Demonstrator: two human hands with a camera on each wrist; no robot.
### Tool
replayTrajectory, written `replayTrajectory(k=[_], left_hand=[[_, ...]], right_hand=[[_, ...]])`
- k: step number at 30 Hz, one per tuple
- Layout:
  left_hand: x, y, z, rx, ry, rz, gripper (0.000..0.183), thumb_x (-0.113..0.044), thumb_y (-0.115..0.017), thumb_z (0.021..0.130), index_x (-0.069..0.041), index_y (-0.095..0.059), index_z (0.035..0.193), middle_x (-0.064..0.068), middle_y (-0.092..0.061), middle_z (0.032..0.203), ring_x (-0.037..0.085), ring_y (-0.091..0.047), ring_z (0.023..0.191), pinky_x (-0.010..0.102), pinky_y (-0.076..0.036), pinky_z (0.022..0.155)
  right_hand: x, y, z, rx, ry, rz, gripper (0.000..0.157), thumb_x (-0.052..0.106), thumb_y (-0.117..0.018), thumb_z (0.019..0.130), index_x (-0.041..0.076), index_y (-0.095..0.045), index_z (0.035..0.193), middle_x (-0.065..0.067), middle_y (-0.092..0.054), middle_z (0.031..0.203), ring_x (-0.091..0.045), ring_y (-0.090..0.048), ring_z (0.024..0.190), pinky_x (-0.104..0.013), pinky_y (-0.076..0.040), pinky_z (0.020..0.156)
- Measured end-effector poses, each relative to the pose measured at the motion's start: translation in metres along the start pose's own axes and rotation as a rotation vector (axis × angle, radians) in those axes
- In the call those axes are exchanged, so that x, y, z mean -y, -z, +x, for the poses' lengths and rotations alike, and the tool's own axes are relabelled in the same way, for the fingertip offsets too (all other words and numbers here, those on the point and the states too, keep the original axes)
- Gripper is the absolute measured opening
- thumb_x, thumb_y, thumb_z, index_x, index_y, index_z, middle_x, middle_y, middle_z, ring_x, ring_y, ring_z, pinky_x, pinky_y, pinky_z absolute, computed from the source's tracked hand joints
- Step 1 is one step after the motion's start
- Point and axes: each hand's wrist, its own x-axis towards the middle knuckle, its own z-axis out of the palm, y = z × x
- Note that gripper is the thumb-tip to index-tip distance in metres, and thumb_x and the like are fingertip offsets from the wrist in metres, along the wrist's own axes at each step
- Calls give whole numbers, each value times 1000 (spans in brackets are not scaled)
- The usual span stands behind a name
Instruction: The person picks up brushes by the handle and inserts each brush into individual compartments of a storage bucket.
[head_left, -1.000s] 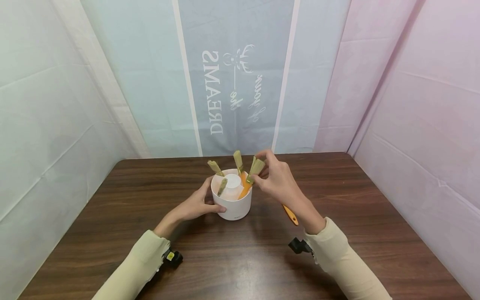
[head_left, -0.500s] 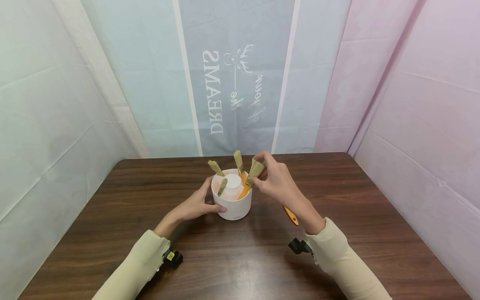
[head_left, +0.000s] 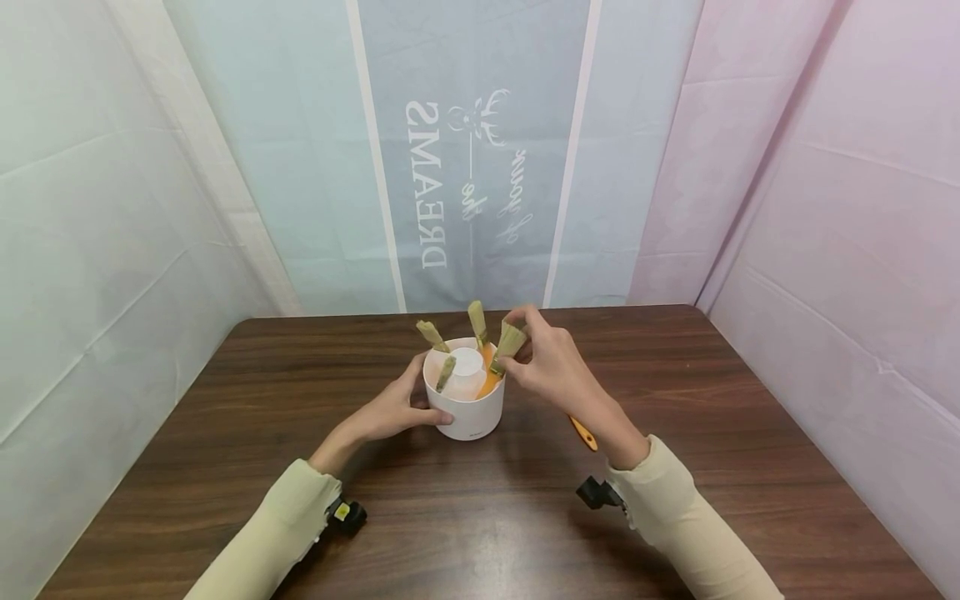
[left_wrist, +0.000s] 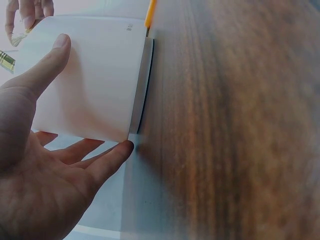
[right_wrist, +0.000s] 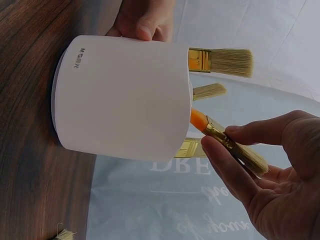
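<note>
A round white pen holder (head_left: 474,418) with a raised centre stands on the table. My left hand (head_left: 390,410) grips its left side, thumb (left_wrist: 55,55) on the front wall and the other fingers around the back. At the holder's right rim, my right hand (head_left: 553,360) pinches a paintbrush (head_left: 510,340) near its metal ferrule (right_wrist: 216,131), bristles up. The brush's orange handle goes down inside the holder, its lower end hidden by the wall. Other paintbrushes lean bristles-up in the holder: one at the back (head_left: 477,323), one at left (head_left: 431,335) and one in front (head_left: 446,373).
Another paintbrush lies on the dark wooden table (head_left: 480,517), its orange handle (head_left: 582,433) showing beside my right forearm, its bristles (right_wrist: 65,235) at the right wrist view's lower edge. A printed cloth (head_left: 468,208) hangs behind the table, with pale cloth walls on both sides.
My right hand has shifted slightly left, and the pinched paintbrush has sunk a little deeper into the holder. The left hand and the holder have stayed nearly still.
</note>
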Motion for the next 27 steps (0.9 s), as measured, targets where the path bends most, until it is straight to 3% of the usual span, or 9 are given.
replayTrajectory(k=[27], left_hand=[[0,1,1,0,0,-2,110,-25,-85,87,-22,-9,165,11,-34,164,31,-42,148,51,-48,113]], right_hand=[[1,-4,1,36,6,11,53,8,-83,86,7,-54,130,-7,-73,91,-11,-69,74,-27,-57,62]])
